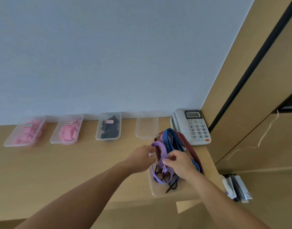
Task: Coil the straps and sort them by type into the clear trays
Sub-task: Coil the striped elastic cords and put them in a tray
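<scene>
Pinching a purple strap (163, 151) in the curled fingers of your left hand (142, 158) and right hand (179, 164), you hold it above the near clear tray (158, 191), where a blue strap (170, 139) and a red-striped strap (192, 153) loop out. Along the wall stand an empty tray (147, 128), a tray of black straps (109, 127) and two pink-filled trays (26, 131) (67, 129), left of a telephone (194, 126).

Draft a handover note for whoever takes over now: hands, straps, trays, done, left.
Left hand and right hand both pinch the purple strap, lifted above the near tray.
The blue strap, red striped strap and black cords lie tangled in and over that tray.
Done: pink straps fill the far-left tray and second tray; black straps sit in the third tray.
Left: the fourth tray is empty; coil and sort the loose straps.
</scene>
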Motion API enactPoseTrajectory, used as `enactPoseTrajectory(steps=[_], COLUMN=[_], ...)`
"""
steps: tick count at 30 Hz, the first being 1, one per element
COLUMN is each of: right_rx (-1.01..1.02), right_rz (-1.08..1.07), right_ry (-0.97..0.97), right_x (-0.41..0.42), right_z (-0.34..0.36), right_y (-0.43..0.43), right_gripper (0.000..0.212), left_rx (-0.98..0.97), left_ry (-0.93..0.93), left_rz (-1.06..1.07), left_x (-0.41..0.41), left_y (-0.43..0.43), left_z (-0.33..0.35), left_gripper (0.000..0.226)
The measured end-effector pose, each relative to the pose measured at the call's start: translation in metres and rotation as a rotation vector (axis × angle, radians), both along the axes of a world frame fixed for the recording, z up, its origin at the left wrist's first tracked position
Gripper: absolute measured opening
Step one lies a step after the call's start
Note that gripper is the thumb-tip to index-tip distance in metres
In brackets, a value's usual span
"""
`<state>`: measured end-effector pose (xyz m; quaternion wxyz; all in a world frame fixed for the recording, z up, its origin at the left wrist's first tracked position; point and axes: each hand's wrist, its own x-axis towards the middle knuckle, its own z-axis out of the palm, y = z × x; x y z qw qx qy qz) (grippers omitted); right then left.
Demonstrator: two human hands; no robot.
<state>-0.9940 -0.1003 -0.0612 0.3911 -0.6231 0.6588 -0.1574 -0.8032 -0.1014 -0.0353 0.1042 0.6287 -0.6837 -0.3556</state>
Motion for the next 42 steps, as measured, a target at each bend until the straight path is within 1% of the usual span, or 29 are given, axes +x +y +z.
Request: enactPoseTrajectory(steps=[2, 4, 6, 7, 8, 10, 11, 13, 14, 16, 17, 18, 19, 20, 22, 23, 24, 25, 27, 28, 30, 32, 33, 34, 36, 37, 39, 40, 42], right_rx=[-0.015, -0.059, -0.066, -0.056, -0.053, -0.082, -0.113, -0.188, -0.238, -0.347, -0.394, -0.434, -0.459, -0.469, -0.481, -0.503, -0.534, -0.564, -0.594, -0.577, -0.509, -0.470, -0.463, -0.463, -0.483, -0.494, -0.518, -0.536, -0.603], right_rz=[-0.021, -0.015, -0.013, -0.010, -0.009, 0.013, 0.039, 0.120, 0.168, 0.278, 0.335, 0.392, 0.444, 0.485, 0.528, 0.534, 0.528, 0.508, 0.439, 0.413, 0.390, 0.382, 0.386, 0.396, 0.389, 0.372, 0.330, 0.308, 0.245], right_ry=[-0.180, -0.322, -0.525, -0.612, -0.683, -0.747, -0.747, -0.708, -0.666, -0.511, -0.405, -0.298, -0.212, -0.164, -0.135, -0.122, -0.103, -0.078, -0.011, 0.023, 0.086, 0.110, 0.124, 0.148, 0.202, 0.206, 0.196, 0.213, 0.288], right_x=[0.000, 0.001, 0.003, 0.003, 0.002, 0.001, 0.000, 0.000, -0.001, -0.003, -0.004, -0.005, -0.007, -0.007, -0.004, -0.002, 0.000, 0.002, 0.003, 0.002, -0.001, 0.000, 0.001, 0.003, 0.006, 0.005, 0.003, 0.002, 0.001], right_z=[0.016, 0.037, 0.060, 0.072, 0.083, 0.102, 0.111, 0.125, 0.130, 0.139, 0.143, 0.146, 0.148, 0.149, 0.151, 0.151, 0.151, 0.150, 0.149, 0.147, 0.141, 0.134, 0.130, 0.127, 0.120, 0.117, 0.111, 0.108, 0.102], right_y=[-0.010, -0.019, -0.027, -0.030, -0.033, -0.037, -0.038, -0.038, -0.038, -0.037, -0.037, -0.036, -0.034, -0.032, -0.027, -0.026, -0.026, -0.025, -0.027, -0.028, -0.030, -0.030, -0.029, -0.028, -0.028, -0.028, -0.029, -0.029, -0.029], right_gripper=[0.010, 0.008, 0.006, 0.003, 0.005, 0.009, 0.007, 0.003, 0.006, 0.008, 0.009, 0.010, 0.010, 0.011, 0.011, 0.010, 0.009, 0.008, 0.010, 0.013, 0.018, 0.016, 0.012, 0.014, 0.023, 0.021, 0.007, 0.005, 0.011], left_rx=[-0.031, -0.088, -0.137, -0.138, -0.124, -0.094, -0.100, -0.165, -0.213, -0.309, -0.356, -0.416, -0.492, -0.571, -0.647, -0.657, -0.681, -0.718, -0.775, -0.814, -0.873, -0.806, -0.716, -0.610, -0.410, -0.316, -0.165, -0.129, -0.125], left_ry=[0.006, 0.046, 0.102, 0.139, 0.180, 0.244, 0.263, 0.258, 0.240, 0.209, 0.207, 0.210, 0.202, 0.172, 0.040, -0.064, -0.155, -0.212, -0.275, -0.312, -0.353, -0.314, -0.288, -0.267, -0.195, -0.146, -0.064, -0.031, 0.031], left_rz=[0.057, 0.097, 0.117, 0.118, 0.111, 0.095, 0.091, 0.090, 0.097, 0.157, 0.222, 0.288, 0.332, 0.320, 0.129, 0.039, -0.018, -0.049, -0.079, -0.080, -0.071, -0.106, -0.134, -0.163, -0.222, -0.253, -0.308, -0.311, -0.266], left_x=[-0.005, -0.009, -0.012, -0.013, -0.015, -0.018, -0.020, -0.024, -0.025, -0.025, -0.023, -0.018, -0.013, -0.007, 0.003, 0.006, 0.008, 0.009, 0.012, 0.012, 0.014, 0.012, 0.010, 0.007, 0.005, 0.005, 0.007, 0.008, 0.008], left_y=[0.004, 0.007, 0.007, 0.007, 0.007, 0.009, 0.010, 0.009, 0.008, 0.004, 0.002, -0.001, -0.004, -0.008, -0.015, -0.018, -0.021, -0.024, -0.029, -0.030, -0.030, -0.029, -0.028, -0.025, -0.022, -0.021, -0.019, -0.019, -0.019], left_z=[0.011, 0.023, 0.038, 0.045, 0.052, 0.064, 0.070, 0.079, 0.083, 0.090, 0.093, 0.095, 0.097, 0.099, 0.103, 0.106, 0.109, 0.112, 0.120, 0.125, 0.133, 0.139, 0.140, 0.141, 0.141, 0.141, 0.141, 0.140, 0.137], left_gripper=[0.044, 0.047, 0.043, 0.040, 0.038, 0.037, 0.038, 0.034, 0.028, 0.014, 0.013, 0.017, 0.027, 0.045, 0.086, 0.095, 0.092, 0.079, 0.041, 0.027, 0.012, 0.011, 0.014, 0.017, 0.026, 0.029, 0.031, 0.030, 0.029])
